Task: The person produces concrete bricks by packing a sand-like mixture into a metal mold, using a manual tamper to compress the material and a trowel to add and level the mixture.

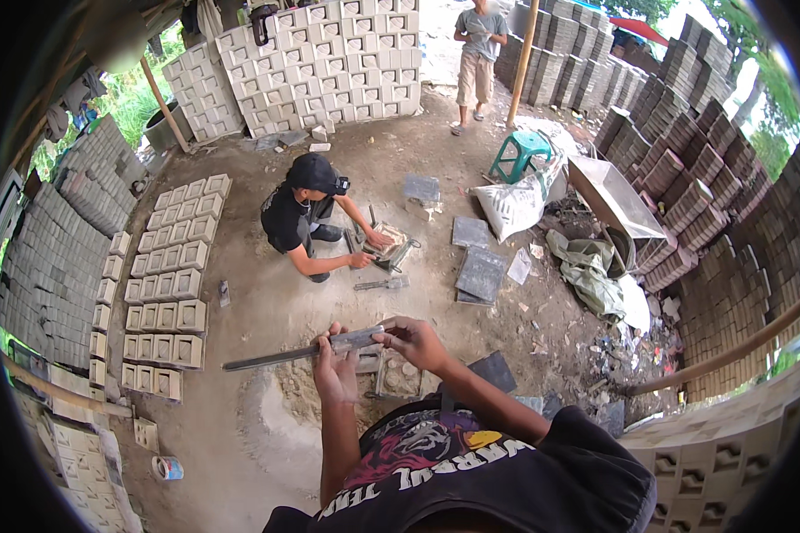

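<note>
Metal bar (302,353) gripped by both hands (333,355) over mortar-filled mould (398,373).

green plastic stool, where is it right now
In the head view the green plastic stool stands upper right of centre, beside the white sack and near the bamboo post.

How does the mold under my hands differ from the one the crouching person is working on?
My mold sits in a pile of loose sand, while the other mold rests on bare packed ground. Mine has a long metal bar held across its top by my left hand and right hand; the other is touched directly by the crouching person, with no bar. Both are small frames on the ground.
</note>
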The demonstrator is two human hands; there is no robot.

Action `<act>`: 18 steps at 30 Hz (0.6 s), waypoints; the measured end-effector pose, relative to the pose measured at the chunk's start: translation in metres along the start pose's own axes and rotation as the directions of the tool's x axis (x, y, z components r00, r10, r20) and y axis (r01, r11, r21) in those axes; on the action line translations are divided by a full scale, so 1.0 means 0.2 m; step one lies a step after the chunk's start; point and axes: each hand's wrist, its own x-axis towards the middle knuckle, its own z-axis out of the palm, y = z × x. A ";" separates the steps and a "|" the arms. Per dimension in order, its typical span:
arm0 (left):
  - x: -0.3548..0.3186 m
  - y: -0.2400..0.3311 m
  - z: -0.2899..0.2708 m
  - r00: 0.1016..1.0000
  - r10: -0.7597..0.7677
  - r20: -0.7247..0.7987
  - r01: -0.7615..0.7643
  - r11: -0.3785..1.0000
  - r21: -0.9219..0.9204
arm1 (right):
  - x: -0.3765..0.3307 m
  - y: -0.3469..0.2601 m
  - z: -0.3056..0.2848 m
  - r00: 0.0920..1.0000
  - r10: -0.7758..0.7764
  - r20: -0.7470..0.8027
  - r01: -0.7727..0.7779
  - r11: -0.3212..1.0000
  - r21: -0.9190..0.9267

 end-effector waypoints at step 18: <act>-0.16 0.17 -0.08 0.964 0.228 -0.139 -0.204 0.965 0.166 | 0.12 -0.07 0.30 0.959 0.041 0.280 -0.073 0.992 0.106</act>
